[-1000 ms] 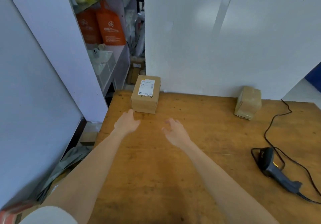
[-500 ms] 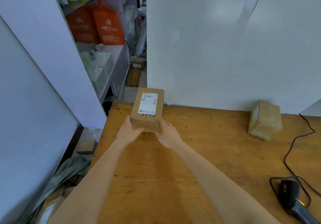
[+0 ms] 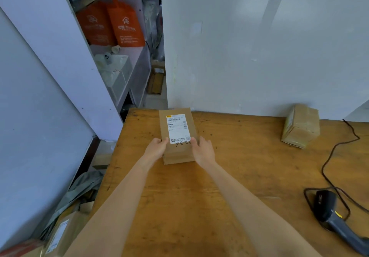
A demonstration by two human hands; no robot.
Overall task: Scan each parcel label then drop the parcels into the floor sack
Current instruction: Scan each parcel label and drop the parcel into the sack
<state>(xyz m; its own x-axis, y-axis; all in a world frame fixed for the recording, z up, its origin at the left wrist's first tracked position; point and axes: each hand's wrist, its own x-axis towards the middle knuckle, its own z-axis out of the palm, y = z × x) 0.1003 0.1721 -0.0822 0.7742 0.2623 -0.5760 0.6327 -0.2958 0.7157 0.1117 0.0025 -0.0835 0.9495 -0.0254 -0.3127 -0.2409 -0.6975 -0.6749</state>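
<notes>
A brown cardboard parcel [image 3: 176, 131] with a white label facing up sits near the far left of the wooden table [image 3: 229, 177]. My left hand [image 3: 155, 150] grips its near left side and my right hand [image 3: 202, 151] grips its near right side, thumbs on its top. A second taped cardboard parcel [image 3: 301, 126] stands by the wall at the far right. The dark handheld scanner [image 3: 331, 215] lies at the table's right edge with its black cable [image 3: 337, 153] looping behind it. A grey sack [image 3: 77, 189] lies crumpled on the floor left of the table.
A white wall [image 3: 259, 47] rises right behind the table. To the left stands a white partition, and shelves with orange bags [image 3: 117, 25] sit beyond the gap. More cardboard parcels [image 3: 63, 230] lie on the floor at the lower left.
Both hands reached forward from the bare table to the labelled parcel and took hold of its sides. The parcel has since come nearer to me.
</notes>
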